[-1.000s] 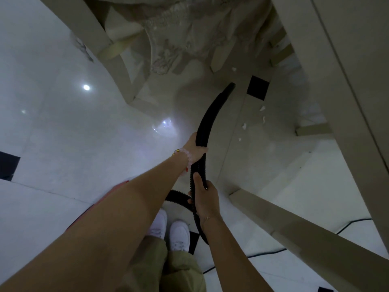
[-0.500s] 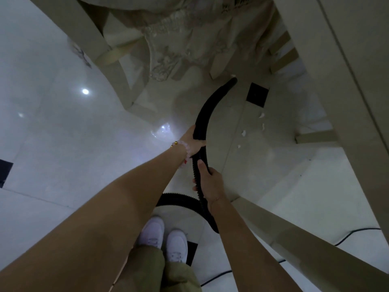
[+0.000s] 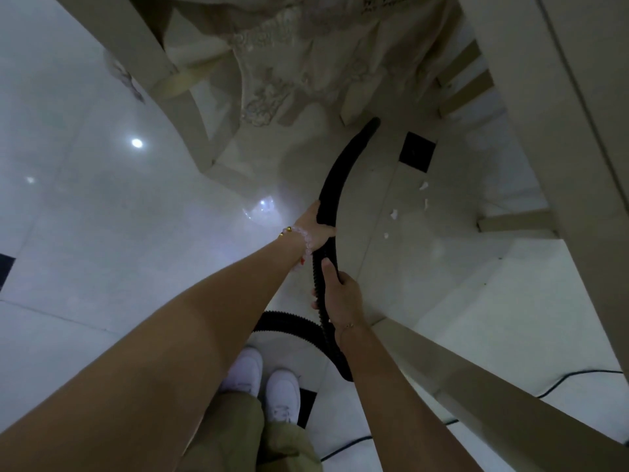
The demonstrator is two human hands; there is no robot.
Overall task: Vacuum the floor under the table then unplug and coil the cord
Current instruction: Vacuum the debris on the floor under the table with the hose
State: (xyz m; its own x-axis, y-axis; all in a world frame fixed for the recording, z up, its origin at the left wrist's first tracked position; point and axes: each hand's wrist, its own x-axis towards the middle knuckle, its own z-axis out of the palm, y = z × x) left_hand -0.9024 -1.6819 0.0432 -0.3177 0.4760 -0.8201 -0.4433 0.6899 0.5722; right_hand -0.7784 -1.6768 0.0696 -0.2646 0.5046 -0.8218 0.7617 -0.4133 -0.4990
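Note:
A black ribbed vacuum hose curves forward over the pale tiled floor, its tip under the hanging lace tablecloth. My left hand, with a bead bracelet at the wrist, grips the hose farther along. My right hand grips it closer to me, thumb laid along the ribs. Behind the hands the hose loops back past my white shoes. Small white paper scraps lie on the floor right of the hose. A thin black cord runs across the floor at lower right.
A pale chair frame stands at upper left, with its rung near the hose tip. A wide beige table leg or beam slants across the lower right. More furniture rails sit at right. Black inset tiles mark the floor.
The hose tip has slid forward, away from the black tile toward the tablecloth. Both hands have pushed ahead with it, still gripping the hose.

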